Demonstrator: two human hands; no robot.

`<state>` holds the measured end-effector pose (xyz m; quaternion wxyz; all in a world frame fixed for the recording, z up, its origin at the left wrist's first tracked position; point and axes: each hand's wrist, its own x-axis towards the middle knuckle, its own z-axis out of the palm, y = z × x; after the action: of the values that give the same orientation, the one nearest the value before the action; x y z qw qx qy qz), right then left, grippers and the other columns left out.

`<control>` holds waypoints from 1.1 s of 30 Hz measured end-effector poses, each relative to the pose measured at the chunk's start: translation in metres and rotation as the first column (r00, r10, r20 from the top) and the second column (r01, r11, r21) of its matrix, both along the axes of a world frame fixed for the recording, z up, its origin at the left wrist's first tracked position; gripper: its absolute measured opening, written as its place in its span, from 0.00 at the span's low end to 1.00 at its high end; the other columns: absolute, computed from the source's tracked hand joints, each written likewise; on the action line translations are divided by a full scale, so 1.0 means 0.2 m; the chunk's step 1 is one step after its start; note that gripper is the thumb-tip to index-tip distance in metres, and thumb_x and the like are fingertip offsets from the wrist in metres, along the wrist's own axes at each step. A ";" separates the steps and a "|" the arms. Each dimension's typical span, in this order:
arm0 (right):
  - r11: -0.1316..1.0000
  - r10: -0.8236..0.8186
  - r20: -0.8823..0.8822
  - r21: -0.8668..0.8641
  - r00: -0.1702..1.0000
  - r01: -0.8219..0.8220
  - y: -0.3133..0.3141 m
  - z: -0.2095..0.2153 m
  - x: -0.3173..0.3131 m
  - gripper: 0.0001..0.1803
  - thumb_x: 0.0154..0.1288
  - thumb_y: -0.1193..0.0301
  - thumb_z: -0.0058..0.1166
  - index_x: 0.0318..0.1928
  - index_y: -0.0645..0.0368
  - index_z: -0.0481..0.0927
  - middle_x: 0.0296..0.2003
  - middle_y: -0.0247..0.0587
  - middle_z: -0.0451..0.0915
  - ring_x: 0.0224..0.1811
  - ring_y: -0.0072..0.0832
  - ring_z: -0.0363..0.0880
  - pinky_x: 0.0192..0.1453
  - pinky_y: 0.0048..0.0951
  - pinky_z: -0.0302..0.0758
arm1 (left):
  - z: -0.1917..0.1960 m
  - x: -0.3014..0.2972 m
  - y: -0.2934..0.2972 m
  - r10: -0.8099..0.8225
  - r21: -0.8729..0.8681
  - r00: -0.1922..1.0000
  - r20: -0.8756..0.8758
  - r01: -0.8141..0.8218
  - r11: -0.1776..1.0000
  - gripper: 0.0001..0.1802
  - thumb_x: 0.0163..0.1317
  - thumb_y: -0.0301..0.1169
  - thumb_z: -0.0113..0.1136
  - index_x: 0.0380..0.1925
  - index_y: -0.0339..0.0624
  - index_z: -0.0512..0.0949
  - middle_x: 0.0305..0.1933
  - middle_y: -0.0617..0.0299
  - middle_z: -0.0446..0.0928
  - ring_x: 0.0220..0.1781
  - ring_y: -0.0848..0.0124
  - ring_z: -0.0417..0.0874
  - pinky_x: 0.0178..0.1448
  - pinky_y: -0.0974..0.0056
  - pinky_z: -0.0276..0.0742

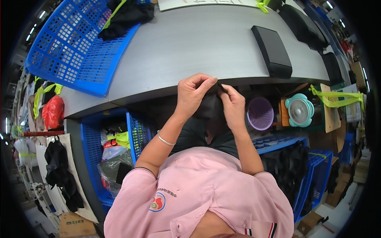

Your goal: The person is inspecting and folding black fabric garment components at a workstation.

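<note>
Watching remotely, I see the left hand (191, 96) and right hand (235, 106) pinched on a thin black piece (222, 88) by the worktop's (186, 43) near edge. Purple basket (260, 114) just right of them, below worktop level. Farther: black padded block (273, 52) right, blue crate (99, 73) left.

Pink shirt (197, 180), dark trousers (225, 142), silver bangle (162, 140)

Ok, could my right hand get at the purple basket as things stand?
Probably yes: the purple basket is to the right of your right hand, nothing visible between them, though that hand seems busy with a thin black strip.
</note>
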<state>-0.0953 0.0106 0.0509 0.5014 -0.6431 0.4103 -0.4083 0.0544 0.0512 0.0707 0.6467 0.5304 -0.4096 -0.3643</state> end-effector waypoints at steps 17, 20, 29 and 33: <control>0.837 0.378 0.099 0.389 0.921 -0.385 0.25 -0.41 0.34 0.12 0.70 0.65 0.60 0.37 0.63 0.84 0.26 0.27 0.78 0.30 0.13 0.74 0.35 0.20 0.72 | -0.40 -0.11 0.22 -0.410 -0.228 0.128 -0.903 0.666 0.710 0.16 0.70 0.29 0.58 0.55 0.37 0.76 0.55 0.63 0.79 0.56 0.73 0.79 0.61 0.66 0.77; 0.607 0.566 0.263 0.509 0.781 -0.611 0.37 -0.68 0.32 0.13 0.73 0.65 0.57 0.39 0.64 0.82 0.31 0.31 0.83 0.34 0.16 0.78 0.41 0.20 0.75 | -0.40 -0.04 0.22 -0.382 -0.088 0.388 -0.838 0.596 0.798 0.18 0.71 0.29 0.56 0.59 0.38 0.73 0.58 0.62 0.77 0.58 0.72 0.78 0.63 0.66 0.74; 0.949 0.113 -0.062 0.304 0.992 -0.089 0.19 -0.37 -0.12 0.12 0.72 0.67 0.55 0.47 0.62 0.81 0.36 0.38 0.83 0.36 0.24 0.79 0.43 0.26 0.75 | -0.43 0.11 0.25 -0.101 0.097 0.966 -0.239 0.128 0.987 0.24 0.76 0.30 0.49 0.70 0.42 0.63 0.67 0.59 0.70 0.67 0.66 0.73 0.71 0.65 0.67; 0.963 0.000 -0.150 -0.267 0.989 -0.040 0.14 -0.01 -0.06 0.15 0.65 0.72 0.61 0.51 0.63 0.80 0.50 0.42 0.80 0.50 0.31 0.78 0.54 0.29 0.74 | -0.34 0.09 0.22 -0.139 0.008 0.990 -0.027 0.139 0.990 0.25 0.76 0.29 0.48 0.71 0.42 0.62 0.68 0.58 0.69 0.67 0.65 0.72 0.72 0.65 0.67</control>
<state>-0.1067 0.0389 0.0483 0.3813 -0.7381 0.3806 -0.4062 0.0732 0.0954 0.0036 0.6223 0.4990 -0.4353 -0.4174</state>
